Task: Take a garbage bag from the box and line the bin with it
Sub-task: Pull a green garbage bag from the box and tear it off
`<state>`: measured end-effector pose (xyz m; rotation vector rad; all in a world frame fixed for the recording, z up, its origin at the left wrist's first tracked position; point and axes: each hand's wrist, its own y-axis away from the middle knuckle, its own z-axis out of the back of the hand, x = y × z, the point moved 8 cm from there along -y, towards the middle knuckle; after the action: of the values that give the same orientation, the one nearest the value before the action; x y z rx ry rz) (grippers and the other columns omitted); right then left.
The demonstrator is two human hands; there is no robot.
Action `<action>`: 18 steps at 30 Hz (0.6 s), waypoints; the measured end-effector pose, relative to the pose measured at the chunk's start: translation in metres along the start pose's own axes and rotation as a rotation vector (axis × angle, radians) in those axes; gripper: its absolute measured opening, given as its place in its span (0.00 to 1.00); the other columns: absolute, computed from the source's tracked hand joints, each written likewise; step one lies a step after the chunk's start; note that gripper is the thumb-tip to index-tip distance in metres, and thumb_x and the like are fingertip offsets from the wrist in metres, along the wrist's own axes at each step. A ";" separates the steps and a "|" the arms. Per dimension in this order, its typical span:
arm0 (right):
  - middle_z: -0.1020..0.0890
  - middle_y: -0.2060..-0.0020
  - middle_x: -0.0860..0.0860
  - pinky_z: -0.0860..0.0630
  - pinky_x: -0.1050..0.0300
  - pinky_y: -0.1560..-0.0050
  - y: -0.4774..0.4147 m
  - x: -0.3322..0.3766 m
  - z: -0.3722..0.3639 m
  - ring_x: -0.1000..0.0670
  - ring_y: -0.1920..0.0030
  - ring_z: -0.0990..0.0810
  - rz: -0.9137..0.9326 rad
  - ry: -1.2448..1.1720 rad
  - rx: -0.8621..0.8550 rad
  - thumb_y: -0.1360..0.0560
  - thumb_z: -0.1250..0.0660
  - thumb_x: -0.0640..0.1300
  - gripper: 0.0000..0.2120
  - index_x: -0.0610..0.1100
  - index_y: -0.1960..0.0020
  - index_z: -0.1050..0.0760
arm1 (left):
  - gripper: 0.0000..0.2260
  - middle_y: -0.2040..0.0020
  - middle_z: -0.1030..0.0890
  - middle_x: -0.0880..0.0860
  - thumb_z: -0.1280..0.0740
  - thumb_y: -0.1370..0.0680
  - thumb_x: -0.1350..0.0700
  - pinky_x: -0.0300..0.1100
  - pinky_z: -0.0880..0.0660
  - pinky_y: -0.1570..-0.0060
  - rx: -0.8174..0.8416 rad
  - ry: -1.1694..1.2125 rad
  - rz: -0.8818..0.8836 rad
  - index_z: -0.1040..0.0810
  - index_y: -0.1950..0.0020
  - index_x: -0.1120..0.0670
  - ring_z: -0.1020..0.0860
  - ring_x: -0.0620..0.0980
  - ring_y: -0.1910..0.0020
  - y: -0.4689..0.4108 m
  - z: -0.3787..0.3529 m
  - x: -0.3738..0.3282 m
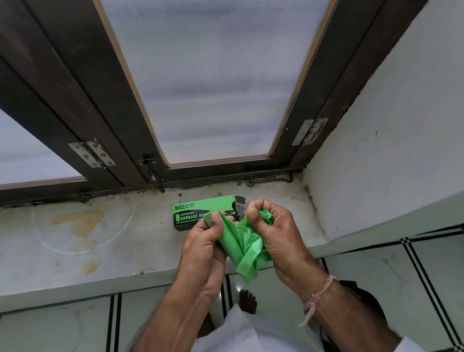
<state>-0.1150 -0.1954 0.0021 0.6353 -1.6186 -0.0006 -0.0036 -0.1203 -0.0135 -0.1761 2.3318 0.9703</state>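
Note:
A crumpled green garbage bag (244,249) hangs between both hands above the front edge of the window ledge. My left hand (203,245) pinches its upper left edge with the thumb on top. My right hand (274,228) grips a bunched part of it in curled fingers. Just behind the hands, a green and black garbage bag box (197,211) lies on the ledge with its right end flap open. No bin is in view.
The stained stone ledge (91,244) runs under a dark wooden window frame (85,110) with frosted panes. A white wall (391,148) closes the right side. Below lies a tiled floor (403,287), with my bare foot (247,300) and a dark object (370,298) behind my right wrist.

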 end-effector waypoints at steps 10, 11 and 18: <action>0.12 0.59 0.45 0.15 0.48 0.53 -0.014 0.015 0.005 0.44 0.56 0.12 0.123 0.342 0.166 0.30 0.20 0.41 0.07 0.39 0.55 0.15 | 0.05 0.64 0.16 0.52 0.33 0.21 0.58 0.38 0.18 0.63 -0.054 -0.089 -0.169 0.20 0.53 0.58 0.17 0.45 0.65 0.000 -0.010 -0.015; 0.12 0.60 0.45 0.16 0.48 0.55 -0.016 0.015 0.008 0.44 0.58 0.13 0.134 0.333 0.146 0.29 0.20 0.40 0.06 0.39 0.57 0.15 | 0.05 0.65 0.16 0.52 0.32 0.22 0.57 0.38 0.19 0.63 -0.063 -0.069 -0.176 0.20 0.53 0.58 0.17 0.45 0.66 0.000 -0.010 -0.017; 0.12 0.48 0.42 0.16 0.48 0.52 -0.018 0.005 0.012 0.44 0.51 0.13 0.042 -0.054 0.129 0.24 0.29 0.40 0.04 0.39 0.55 0.22 | 0.07 0.63 0.18 0.53 0.31 0.27 0.56 0.38 0.17 0.62 -0.077 0.141 -0.152 0.21 0.52 0.58 0.18 0.46 0.66 -0.008 -0.006 -0.023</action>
<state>-0.1191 -0.2171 -0.0016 0.7047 -1.6940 0.1191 0.0150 -0.1325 -0.0011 -0.4600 2.3685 1.0003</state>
